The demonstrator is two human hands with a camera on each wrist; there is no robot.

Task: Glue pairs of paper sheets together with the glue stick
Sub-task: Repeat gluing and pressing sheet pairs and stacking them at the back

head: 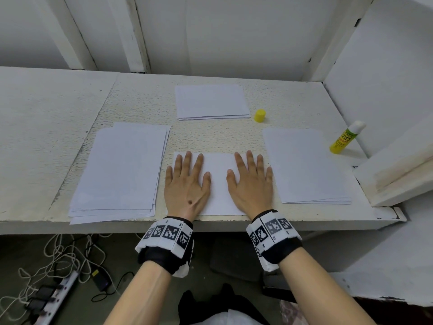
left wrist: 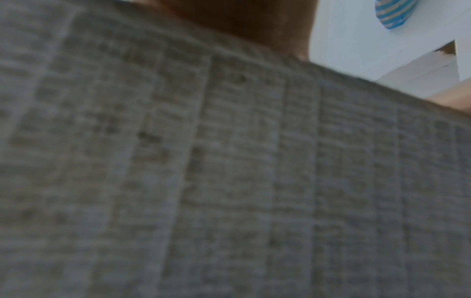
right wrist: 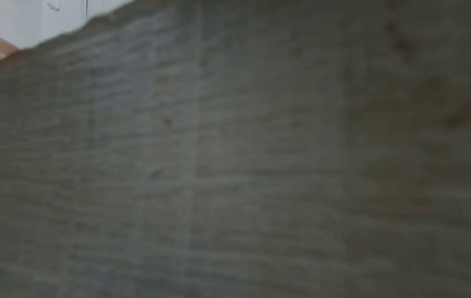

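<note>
In the head view a white sheet [head: 219, 184] lies at the table's front edge, between my two hands. My left hand [head: 186, 181] presses flat on its left side, fingers straight and spread. My right hand [head: 251, 181] presses flat on its right side the same way. The uncapped glue stick [head: 346, 137], yellow-green with a white tip, stands leaning against the wall on the right. Its yellow cap [head: 260, 115] stands on the table behind the sheet. Both wrist views are dark and blurred, filled by a close grey surface.
A paper stack [head: 121, 170] lies to the left, another stack [head: 304, 165] to the right, a smaller pile [head: 212, 102] at the back. A white ledge [head: 393, 174] bounds the table [head: 234, 139] on the right. Cables and a power strip [head: 56, 294] lie on the floor.
</note>
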